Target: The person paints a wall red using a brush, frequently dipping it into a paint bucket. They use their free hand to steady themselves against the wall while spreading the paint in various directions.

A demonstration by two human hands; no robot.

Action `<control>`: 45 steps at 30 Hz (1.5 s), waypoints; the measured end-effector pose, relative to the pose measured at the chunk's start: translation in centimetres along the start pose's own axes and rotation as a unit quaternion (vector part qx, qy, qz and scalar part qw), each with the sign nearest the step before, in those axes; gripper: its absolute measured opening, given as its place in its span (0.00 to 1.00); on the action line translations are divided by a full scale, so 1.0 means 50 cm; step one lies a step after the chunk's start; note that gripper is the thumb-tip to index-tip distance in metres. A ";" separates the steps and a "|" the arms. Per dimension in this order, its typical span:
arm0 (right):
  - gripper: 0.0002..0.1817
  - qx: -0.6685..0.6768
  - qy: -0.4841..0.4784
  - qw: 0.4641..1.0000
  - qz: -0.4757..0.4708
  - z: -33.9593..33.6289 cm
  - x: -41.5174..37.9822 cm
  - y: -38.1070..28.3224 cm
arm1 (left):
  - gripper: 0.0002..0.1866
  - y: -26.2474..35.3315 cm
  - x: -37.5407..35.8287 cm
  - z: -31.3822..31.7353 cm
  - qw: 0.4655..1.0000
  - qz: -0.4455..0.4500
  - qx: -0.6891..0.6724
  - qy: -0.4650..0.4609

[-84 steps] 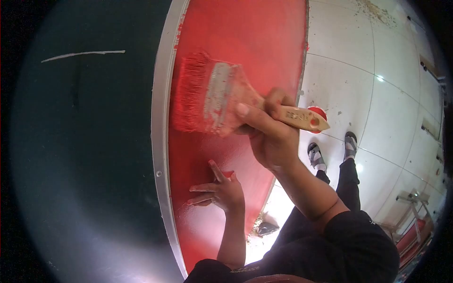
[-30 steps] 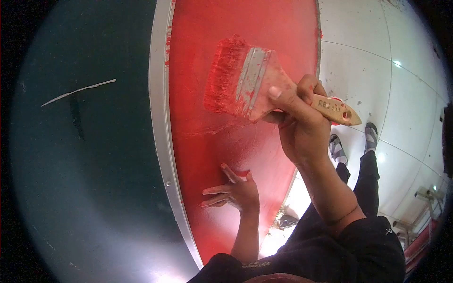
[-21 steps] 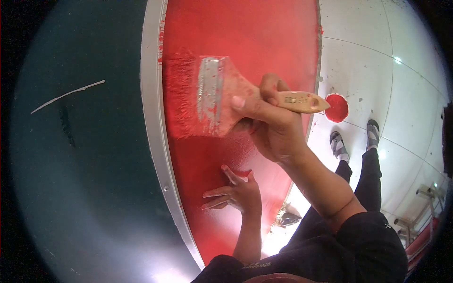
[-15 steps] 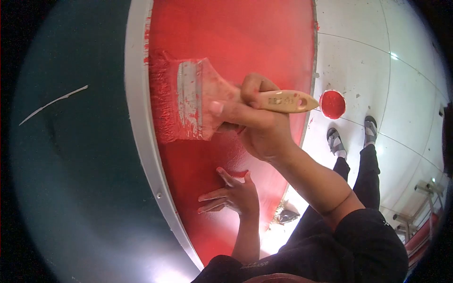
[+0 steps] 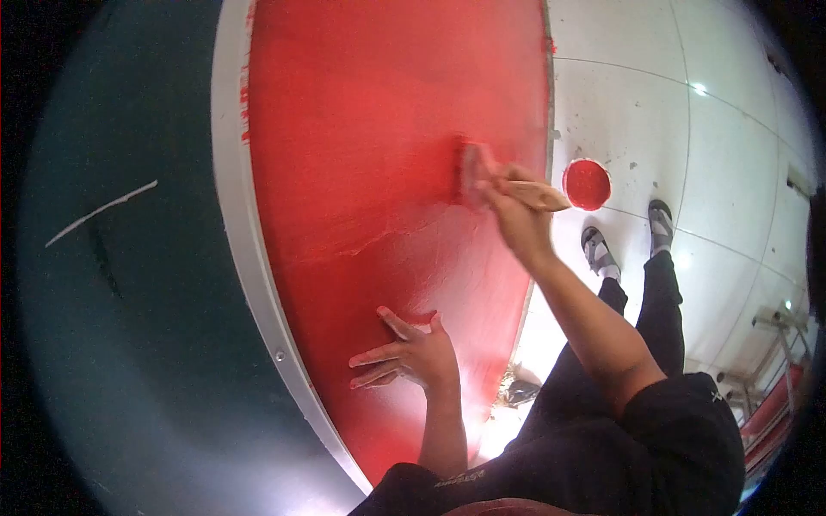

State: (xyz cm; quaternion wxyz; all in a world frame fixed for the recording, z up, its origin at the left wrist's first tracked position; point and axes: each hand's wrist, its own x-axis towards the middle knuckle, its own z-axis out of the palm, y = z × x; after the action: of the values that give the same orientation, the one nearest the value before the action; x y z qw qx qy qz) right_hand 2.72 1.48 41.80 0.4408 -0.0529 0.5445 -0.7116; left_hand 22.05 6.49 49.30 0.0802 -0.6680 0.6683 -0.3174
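My right hand point(image 5: 520, 215) is wrapped round the wooden handle of a wide paintbrush point(image 5: 535, 194). The brush's red-coated bristles are on the red wall panel point(image 5: 370, 103), right of its middle, somewhat blurred. Lower down, my left hand point(image 5: 413, 351) has its fingers spread, with nothing in it, in front of the red surface; whether it touches is unclear. Red marks show on its fingertips. A round container of red paint point(image 5: 588, 184) is on the floor to the right of the brush.
A pale metal strip point(image 5: 249, 249) borders the red panel's left side, with a dark green surface point(image 5: 138, 327) beyond it. My feet stand on white floor tiles point(image 5: 731, 172) below the paint container. A metal-framed object point(image 5: 779, 344) is at the lower right.
My right hand has moved the brush right, away from the pale strip to the panel's right part. My left hand remains spread. The view has shifted slightly.
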 end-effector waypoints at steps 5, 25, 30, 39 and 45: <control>0.17 0.276 -0.147 0.945 -0.096 0.018 -0.032 -0.111 | 0.71 0.008 0.004 -0.015 1.000 -0.004 0.026 -0.010; 0.18 0.244 -0.177 0.942 -0.148 0.006 -0.016 -0.092 | 0.76 0.020 0.004 -0.005 0.997 -0.016 0.071 0.019; 0.20 0.368 -0.174 0.912 -0.054 0.010 -0.022 -0.089 | 0.76 0.010 0.004 0.008 0.996 -0.001 0.079 0.043; 0.13 0.137 0.069 0.979 0.136 -0.255 0.186 0.450 | 0.77 0.015 0.005 0.003 0.996 0.004 0.082 0.039; 0.04 0.161 -0.109 0.970 -0.146 -0.066 0.088 0.138 | 0.74 -0.003 -0.003 0.017 0.992 0.021 0.115 0.053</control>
State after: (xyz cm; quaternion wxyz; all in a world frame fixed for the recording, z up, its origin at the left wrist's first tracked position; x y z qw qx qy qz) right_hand 2.17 0.73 33.02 0.3917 -0.1373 0.3581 -0.8363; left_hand 22.63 6.37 48.63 0.1278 -0.6227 0.6442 -0.4253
